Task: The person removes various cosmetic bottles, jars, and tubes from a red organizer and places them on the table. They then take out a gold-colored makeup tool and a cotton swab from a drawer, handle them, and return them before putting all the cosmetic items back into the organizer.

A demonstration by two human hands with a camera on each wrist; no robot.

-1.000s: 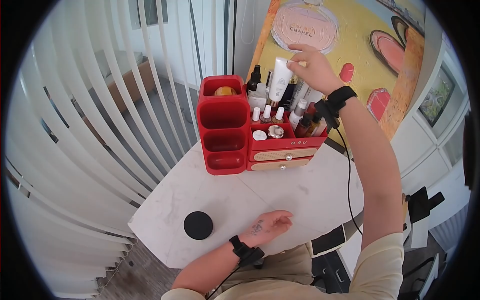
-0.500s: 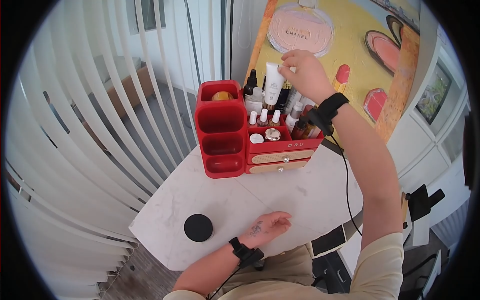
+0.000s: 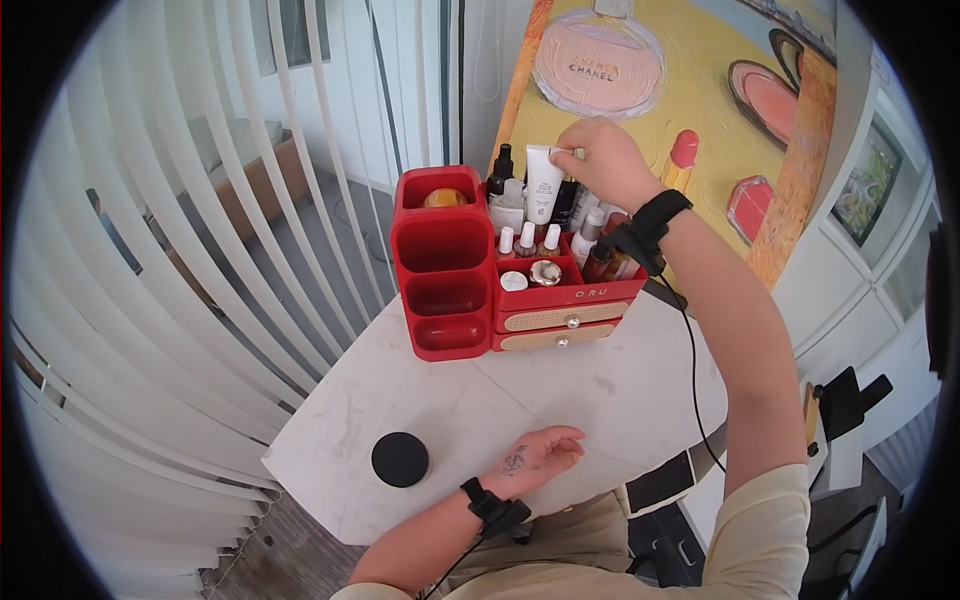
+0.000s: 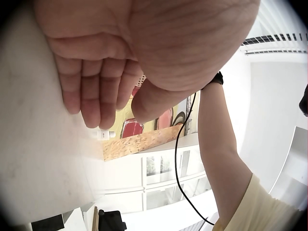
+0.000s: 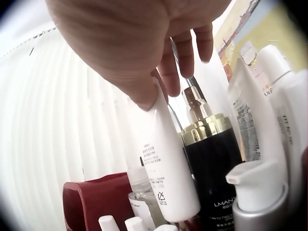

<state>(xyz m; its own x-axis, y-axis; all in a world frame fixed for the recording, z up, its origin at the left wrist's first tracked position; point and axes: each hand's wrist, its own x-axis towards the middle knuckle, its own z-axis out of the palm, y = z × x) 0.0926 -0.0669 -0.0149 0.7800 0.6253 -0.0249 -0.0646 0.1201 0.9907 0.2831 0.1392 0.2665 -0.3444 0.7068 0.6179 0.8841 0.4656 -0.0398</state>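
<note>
My right hand (image 3: 608, 165) pinches the top end of a white squeeze tube (image 3: 543, 185) between thumb and fingers. The tube stands upright over the back section of a red cosmetics organizer (image 3: 447, 325), its lower end down among the bottles. In the right wrist view, a black bottle with a gold collar (image 5: 211, 159) stands right beside the tube, and a clear bottle (image 5: 143, 202) is on its other side. My left hand (image 3: 540, 462) rests on the white table (image 3: 480, 410) near its front edge, fingers loosely bent and holding nothing.
A round black lidded jar (image 3: 400, 459) sits left of my left hand. White-capped nail polish bottles (image 3: 526, 240) stand in the organizer's middle row. Behind it leans a yellow painting (image 3: 715, 130); white blinds (image 3: 200, 300) hang along the left. A black cable (image 3: 697, 370) trails from my right wrist.
My right hand has lowered the tube and brought it slightly left, down among the bottles in the organizer. The left hand has stayed in place on the table.
</note>
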